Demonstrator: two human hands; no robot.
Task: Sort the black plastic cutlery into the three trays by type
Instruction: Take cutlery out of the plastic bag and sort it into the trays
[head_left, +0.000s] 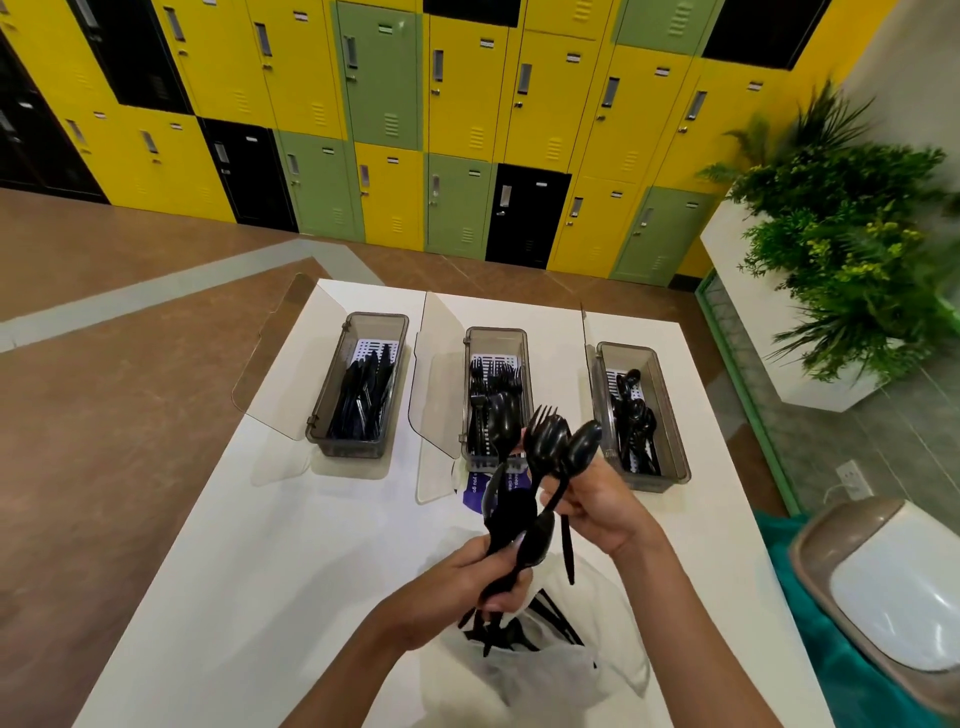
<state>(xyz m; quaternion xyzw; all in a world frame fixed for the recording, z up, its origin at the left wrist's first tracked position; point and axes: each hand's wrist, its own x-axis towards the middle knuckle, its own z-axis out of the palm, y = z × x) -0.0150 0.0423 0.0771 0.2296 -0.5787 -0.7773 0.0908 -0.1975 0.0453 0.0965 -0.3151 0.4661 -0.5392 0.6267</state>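
Yellow, green and black lockers (467, 114) line the far wall, leafy plants (852, 234) fill a white planter (821, 384) at right, above brown floor (104, 364).

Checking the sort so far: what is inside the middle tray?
The middle tray holds black forks over a white slotted liner. Its near end is hidden behind the cutlery bunch raised in both hands.

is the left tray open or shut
Open. The left tray has its clear lid swung out to its left side, and the black knives inside show uncovered.
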